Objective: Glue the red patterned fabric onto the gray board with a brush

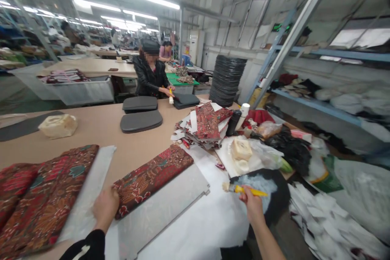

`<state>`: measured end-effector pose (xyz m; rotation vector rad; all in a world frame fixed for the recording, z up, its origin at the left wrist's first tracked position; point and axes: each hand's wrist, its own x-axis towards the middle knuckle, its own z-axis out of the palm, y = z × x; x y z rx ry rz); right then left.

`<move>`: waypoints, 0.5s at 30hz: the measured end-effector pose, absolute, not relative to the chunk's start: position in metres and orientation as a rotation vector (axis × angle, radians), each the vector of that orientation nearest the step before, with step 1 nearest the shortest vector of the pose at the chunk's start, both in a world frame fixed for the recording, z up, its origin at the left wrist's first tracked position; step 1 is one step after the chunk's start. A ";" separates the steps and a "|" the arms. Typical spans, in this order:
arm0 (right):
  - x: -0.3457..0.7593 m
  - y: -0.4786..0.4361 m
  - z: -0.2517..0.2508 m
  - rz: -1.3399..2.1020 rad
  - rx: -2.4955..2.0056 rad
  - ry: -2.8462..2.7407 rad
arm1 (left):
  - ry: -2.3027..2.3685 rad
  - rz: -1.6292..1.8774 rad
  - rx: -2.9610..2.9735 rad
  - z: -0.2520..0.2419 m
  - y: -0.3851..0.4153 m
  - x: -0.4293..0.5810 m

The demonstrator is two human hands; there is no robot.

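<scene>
At the lower left of centre, the left hand [105, 208] rests on the near end of a folded red patterned cloth [154, 176]. Its fingers are curled together against the cloth, but their tips are hidden, so I cannot tell if they pinch it. The cloth lies slantwise across a pale grey board [170, 205]. At the lower right of centre, the right hand [252, 205] has its fingers clamped on a yellow-handled brush [243, 189]. The bristles point left, over the edge of a black pan [282, 195] smeared with white paste. Further up, in mid-frame, lie a heap of cut patterned pieces [209, 124] and two dark grey pads [140, 121]. Beyond them, a person in a black jacket [149, 75] works at the table's far edge.
</scene>
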<state>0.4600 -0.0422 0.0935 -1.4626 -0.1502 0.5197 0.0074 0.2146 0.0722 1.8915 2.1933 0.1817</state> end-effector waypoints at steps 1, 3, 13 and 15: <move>0.468 -0.048 0.093 0.464 -1.503 -0.158 | 2.203 0.216 2.018 0.072 0.207 0.018; 0.484 -0.059 0.090 0.363 -1.632 -0.203 | 2.106 0.306 2.369 0.066 0.189 0.046; 0.593 -0.091 0.098 0.003 -2.315 -0.338 | 1.278 0.088 2.848 -0.011 0.067 0.205; 0.605 -0.086 0.094 0.008 -2.359 -0.295 | 1.046 0.254 2.961 -0.025 0.045 0.214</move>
